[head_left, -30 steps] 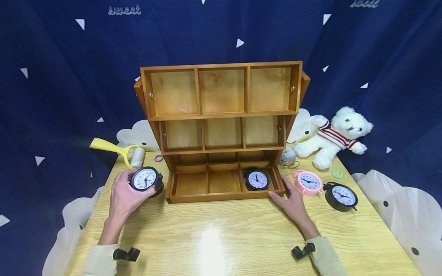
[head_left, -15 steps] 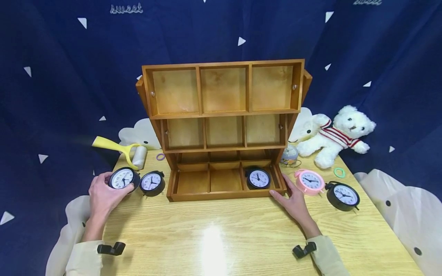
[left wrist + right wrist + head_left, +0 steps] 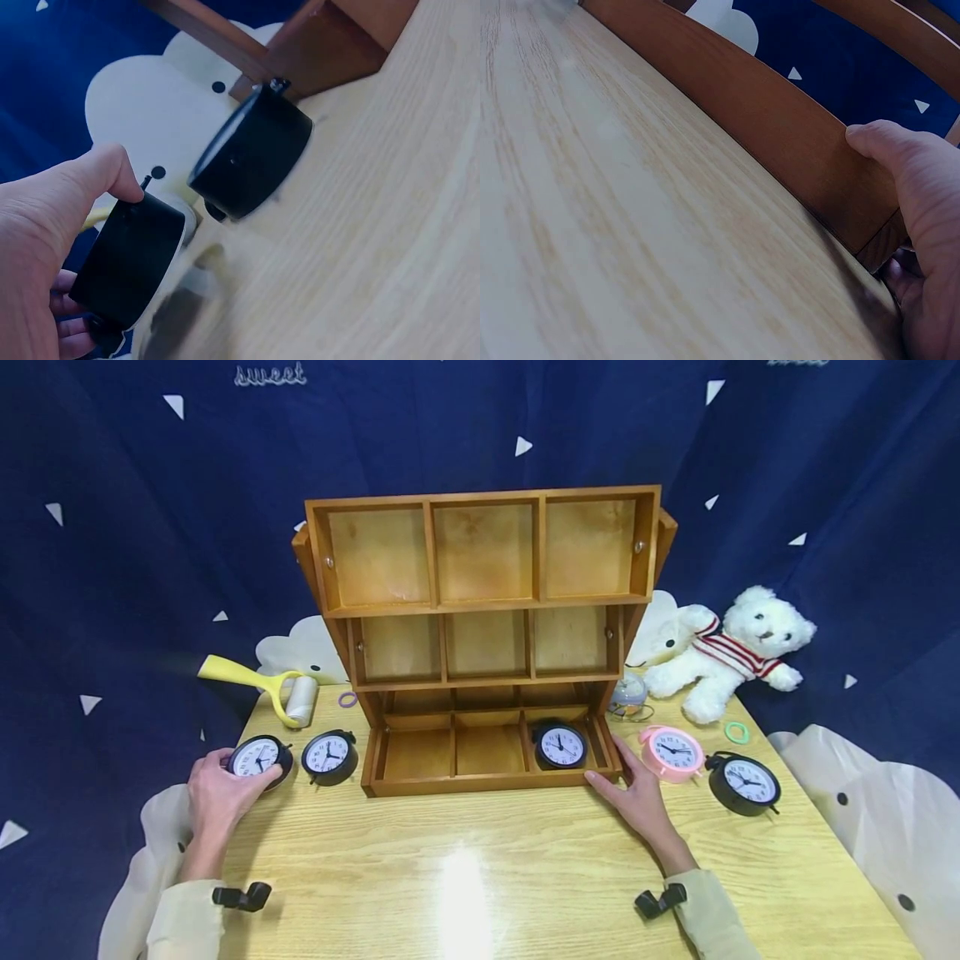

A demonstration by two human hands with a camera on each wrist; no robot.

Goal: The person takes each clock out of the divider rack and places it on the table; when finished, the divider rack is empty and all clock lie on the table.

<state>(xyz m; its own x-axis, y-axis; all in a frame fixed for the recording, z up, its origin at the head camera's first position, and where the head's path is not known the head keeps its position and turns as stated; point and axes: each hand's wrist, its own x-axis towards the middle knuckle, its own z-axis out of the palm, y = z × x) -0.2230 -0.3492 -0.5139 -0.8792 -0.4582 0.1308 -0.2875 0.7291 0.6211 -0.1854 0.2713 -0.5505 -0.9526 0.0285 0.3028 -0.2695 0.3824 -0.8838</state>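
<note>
My left hand [image 3: 219, 797] grips a black alarm clock [image 3: 258, 760] at the table's left edge, thumb on one side and fingers on the other. In the left wrist view this clock [image 3: 131, 259] is tilted, close over the wood; whether it touches cannot be told. A second black alarm clock [image 3: 328, 757] lies just right of it, apart from the hand. My right hand [image 3: 637, 797] holds the front right corner of a tiered wooden shelf [image 3: 480, 783], thumb on the front rim [image 3: 832, 165]. Another black alarm clock [image 3: 561, 747] sits in the shelf's bottom right compartment.
Right of the shelf are a pink alarm clock [image 3: 672, 753], a black alarm clock [image 3: 744, 783], a lilac clock [image 3: 628, 690], a green ring [image 3: 737, 732] and a white teddy bear [image 3: 723, 652]. Back left lie a yellow lint roller [image 3: 255, 678] and a purple ring [image 3: 347, 699].
My left hand has carried its clock leftward and then lowered it, away from the second black clock, which it partly hid earlier. The right hand stays on the shelf corner.
</note>
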